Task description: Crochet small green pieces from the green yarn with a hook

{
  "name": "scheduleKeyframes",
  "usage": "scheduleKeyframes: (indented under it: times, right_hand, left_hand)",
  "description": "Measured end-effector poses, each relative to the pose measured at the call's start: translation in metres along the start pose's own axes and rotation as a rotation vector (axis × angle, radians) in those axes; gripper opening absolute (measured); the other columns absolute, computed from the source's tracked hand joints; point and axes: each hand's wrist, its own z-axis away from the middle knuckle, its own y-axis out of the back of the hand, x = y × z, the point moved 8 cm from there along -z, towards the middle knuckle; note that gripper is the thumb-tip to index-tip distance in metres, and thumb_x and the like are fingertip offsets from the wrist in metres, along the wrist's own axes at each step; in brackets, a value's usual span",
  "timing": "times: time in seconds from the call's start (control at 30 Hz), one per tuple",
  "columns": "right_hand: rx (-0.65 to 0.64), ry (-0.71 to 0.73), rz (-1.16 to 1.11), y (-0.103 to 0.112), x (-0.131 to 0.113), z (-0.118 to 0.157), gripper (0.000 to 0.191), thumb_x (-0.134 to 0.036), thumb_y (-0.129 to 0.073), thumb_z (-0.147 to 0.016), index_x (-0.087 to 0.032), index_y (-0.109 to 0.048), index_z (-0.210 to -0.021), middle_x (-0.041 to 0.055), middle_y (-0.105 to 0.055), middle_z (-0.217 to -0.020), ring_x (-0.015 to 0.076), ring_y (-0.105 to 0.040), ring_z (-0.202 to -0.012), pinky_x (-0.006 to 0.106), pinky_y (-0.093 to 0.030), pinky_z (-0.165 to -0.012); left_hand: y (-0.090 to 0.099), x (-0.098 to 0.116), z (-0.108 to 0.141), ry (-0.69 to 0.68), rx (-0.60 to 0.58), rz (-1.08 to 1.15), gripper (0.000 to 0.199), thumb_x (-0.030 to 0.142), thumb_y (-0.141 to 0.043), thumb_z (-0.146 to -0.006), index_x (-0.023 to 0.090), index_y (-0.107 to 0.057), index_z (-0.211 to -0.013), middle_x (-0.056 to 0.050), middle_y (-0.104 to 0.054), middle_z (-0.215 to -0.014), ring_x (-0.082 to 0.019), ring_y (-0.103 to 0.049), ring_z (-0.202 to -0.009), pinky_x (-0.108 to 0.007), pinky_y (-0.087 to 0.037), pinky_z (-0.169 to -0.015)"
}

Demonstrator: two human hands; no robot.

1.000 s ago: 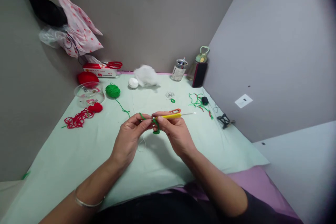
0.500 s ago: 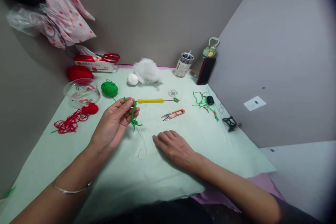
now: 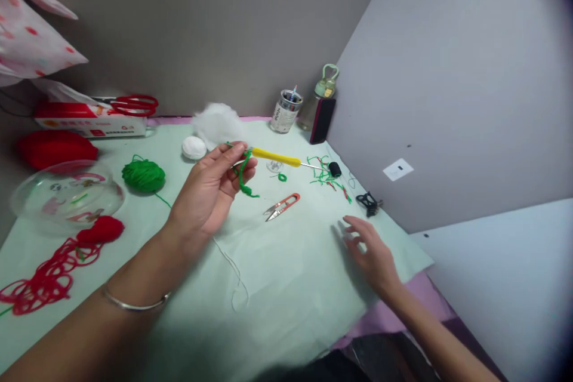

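My left hand (image 3: 215, 188) is closed, pinching a crochet hook (image 3: 276, 157) with a yellow handle near one end. The hook's metal shaft points right, above the table. A short green crocheted strip (image 3: 243, 178) hangs from the same fingers, with a loose tail at its lower end. My right hand (image 3: 369, 250) is held over the right side of the table, fingers apart and holding nothing. Between the hands lie orange-handled thread snips (image 3: 283, 207). A small green yarn ring (image 3: 282, 177) lies beyond the snips.
Green and red yarn scraps (image 3: 320, 170), a black thread spool (image 3: 334, 169) and a black clip (image 3: 369, 203) lie at right. A green yarn ball (image 3: 144, 174), a clear bowl (image 3: 27, 197) and tangled red yarn (image 3: 49, 274) are at left. Behind stand a pen can (image 3: 283, 116) and phone (image 3: 323, 121).
My right hand has moved right and lifted, its fingers spreading. The left hand has tilted the hook, its far end now pointing slightly down. The view has turned to the right.
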Motion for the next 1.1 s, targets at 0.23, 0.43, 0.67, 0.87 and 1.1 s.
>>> scheduleKeyframes:
  times: [0.23, 0.43, 0.67, 0.87, 1.1]
  right_hand:
    - [0.023, -0.193, -0.133, -0.023, -0.013, 0.037, 0.024, -0.025, -0.053, -0.103, -0.025, -0.074, -0.115, 0.0134, -0.078, -0.114, 0.0289, -0.076, -0.104, 0.049, -0.065, -0.09]
    - [0.029, -0.224, -0.164, -0.017, -0.008, 0.034, 0.02, -0.03, -0.057, -0.102, -0.025, -0.075, -0.109, 0.013, -0.079, -0.112, 0.0288, -0.076, -0.102, 0.048, -0.065, -0.089]
    - [0.021, -0.028, -0.232, -0.015, -0.033, -0.018, 0.018, -0.023, -0.058, -0.103, -0.027, -0.073, -0.113, 0.0068, -0.08, -0.099, 0.0229, -0.077, -0.087, 0.037, -0.063, -0.077]
    - [-0.325, 0.561, -0.068, -0.071, -0.103, -0.096, 0.044, 0.001, -0.045, -0.097, -0.02, -0.062, -0.132, 0.0143, -0.071, -0.123, 0.0298, -0.065, -0.121, 0.048, -0.054, -0.101]
    - [-0.481, 0.383, -0.267, -0.072, -0.101, -0.114, 0.021, -0.011, -0.048, -0.1, -0.017, -0.062, -0.115, 0.0098, -0.062, -0.109, 0.0166, -0.06, -0.073, 0.03, -0.049, -0.066]
  left_hand:
    - [-0.004, -0.014, -0.027, 0.105, 0.003, 0.111, 0.009, 0.009, -0.078, -0.088, 0.015, -0.073, -0.084, 0.003, -0.074, -0.081, -0.007, -0.074, -0.072, -0.016, -0.061, -0.072]
    - [-0.009, -0.037, -0.023, 0.2, -0.037, 0.11, 0.009, 0.008, -0.074, -0.091, 0.013, -0.073, -0.084, 0.001, -0.075, -0.081, -0.01, -0.077, -0.078, -0.017, -0.064, -0.073]
    - [-0.011, -0.021, 0.001, 0.108, -0.009, 0.067, 0.01, 0.007, -0.079, -0.086, 0.013, -0.072, -0.082, 0.0, -0.075, -0.082, -0.01, -0.077, -0.075, -0.017, -0.065, -0.073]
    - [0.013, 0.002, 0.033, 0.014, 0.226, 0.105, 0.017, 0.004, -0.065, -0.097, 0.013, -0.071, -0.084, -0.001, -0.075, -0.076, -0.011, -0.079, -0.075, -0.017, -0.066, -0.072]
    - [0.036, 0.008, 0.045, 0.018, 0.445, 0.208, 0.034, 0.001, -0.044, -0.106, 0.01, -0.067, -0.083, -0.003, -0.075, -0.073, -0.011, -0.078, -0.066, -0.017, -0.066, -0.066]
